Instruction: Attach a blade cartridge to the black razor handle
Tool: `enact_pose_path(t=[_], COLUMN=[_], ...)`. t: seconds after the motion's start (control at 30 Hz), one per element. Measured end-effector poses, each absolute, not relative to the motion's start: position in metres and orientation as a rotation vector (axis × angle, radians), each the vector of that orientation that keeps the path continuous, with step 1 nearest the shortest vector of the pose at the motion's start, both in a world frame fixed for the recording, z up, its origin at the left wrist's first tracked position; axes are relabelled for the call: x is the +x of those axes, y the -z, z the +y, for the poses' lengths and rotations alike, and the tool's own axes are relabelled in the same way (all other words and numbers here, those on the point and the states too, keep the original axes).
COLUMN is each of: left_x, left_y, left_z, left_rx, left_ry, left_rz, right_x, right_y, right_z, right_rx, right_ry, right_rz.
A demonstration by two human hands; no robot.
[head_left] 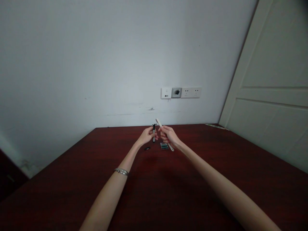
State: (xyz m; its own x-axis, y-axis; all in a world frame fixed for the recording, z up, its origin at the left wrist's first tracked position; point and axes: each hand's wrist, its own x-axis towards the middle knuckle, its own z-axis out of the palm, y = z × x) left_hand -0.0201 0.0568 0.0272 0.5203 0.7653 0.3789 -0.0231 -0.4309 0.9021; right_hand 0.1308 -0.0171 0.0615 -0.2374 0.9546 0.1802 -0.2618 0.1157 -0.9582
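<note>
Plain office-like room, dark red desk point(72, 179), wall sockets point(181, 92), panelled door point(276, 89)

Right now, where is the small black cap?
In the head view, the small black cap lies on the table, just below the left hand.

both my arms stretch forward over the table point(72, 179), my left hand point(146, 136) and right hand point(169, 134) almost touching above its far end, each with fingers curled closed, left wrist bent slightly.
</note>
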Motion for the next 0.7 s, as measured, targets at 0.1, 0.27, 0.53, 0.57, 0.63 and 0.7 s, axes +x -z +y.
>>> enact_pose_path(t=[0.1, 0.27, 0.53, 0.57, 0.63, 0.7], left_x=[-0.020, -0.019, -0.019, -0.020, -0.020, -0.021], left_y=[-0.028, -0.033, -0.030, -0.029, -0.029, -0.029], left_z=[0.056, 0.051, 0.055, 0.056, 0.055, 0.054], left_rx=[1.811, 1.785, 1.818, 1.820, 1.813, 1.803], left_ry=[-1.036, -1.050, -1.079, -1.079, -1.082, -1.079], left_rz=[0.615, 0.680, 0.656, 0.663, 0.681, 0.694], right_x=[0.124, 0.117, 0.114, 0.113, 0.113, 0.113], right_y=[-0.050, -0.040, -0.040, -0.037, -0.033, -0.035], right_z=[-0.023, -0.028, -0.022, -0.023, -0.026, -0.026], right_rx=[-0.788, -0.764, -0.789, -0.795, -0.805, -0.799], right_ry=[-1.401, -1.396, -1.355, -1.360, -1.370, -1.365], right_rz=[-1.251, -1.253, -1.234, -1.226, -1.217, -1.219])
